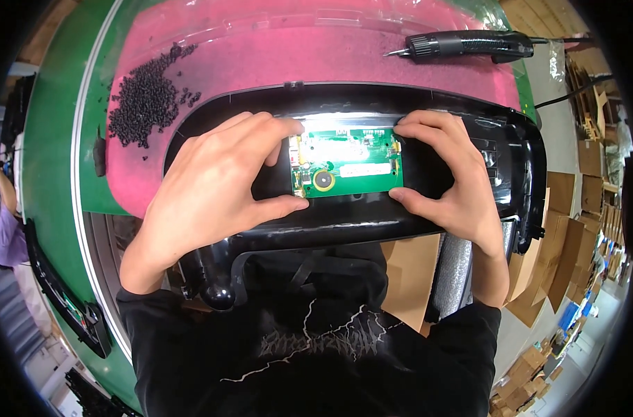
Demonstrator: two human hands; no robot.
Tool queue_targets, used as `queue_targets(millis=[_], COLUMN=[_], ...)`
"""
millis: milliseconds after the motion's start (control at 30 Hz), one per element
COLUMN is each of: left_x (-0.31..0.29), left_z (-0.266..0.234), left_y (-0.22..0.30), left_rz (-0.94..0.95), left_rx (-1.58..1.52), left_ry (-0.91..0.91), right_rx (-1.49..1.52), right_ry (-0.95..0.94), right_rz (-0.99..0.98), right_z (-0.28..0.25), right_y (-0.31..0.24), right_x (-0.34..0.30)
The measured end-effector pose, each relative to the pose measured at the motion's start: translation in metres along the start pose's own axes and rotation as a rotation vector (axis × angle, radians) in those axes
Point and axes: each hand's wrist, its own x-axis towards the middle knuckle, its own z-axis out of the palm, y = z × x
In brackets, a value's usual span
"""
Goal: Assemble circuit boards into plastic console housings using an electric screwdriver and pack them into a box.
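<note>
A green circuit board point(365, 182) with a round buzzer-like part and white connectors is held level between both hands. My left hand point(216, 177) grips its left edge, thumb at the lower corner and fingers at the upper one. My right hand point(455, 174) pinches the right edge in the same way. Beneath the board lies a long, glossy black plastic housing point(316, 235) with a hollow inside. Whether the board touches the housing, I cannot tell. Strong glare hides part of the board's upper half.
A heap of small black screws point(146, 101) lies on the pink mat point(261, 52). Beyond the housing rests a black electric screwdriver point(462, 46) with its cable running right. Cardboard boxes point(563, 243) stand at right. Another person's purple sleeve point(12, 233) and a second black housing point(63, 295) show at left.
</note>
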Motion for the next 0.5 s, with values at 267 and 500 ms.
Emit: queue_targets(millis=[267,500], left_x=[-0.0023,-0.0056], left_z=[0.0014,0.0011], left_y=[0.0016,-0.0009], left_rz=[-0.028,0.026], left_rx=[0.001,0.029], left_ry=[-0.003,0.036], right_rx=[0.000,-0.008], right_ry=[-0.005,-0.018], right_rz=[0.004,0.015], right_z=[0.0025,0.0024], right_y=[0.0001,-0.0033], right_x=[-0.0007,0.0024])
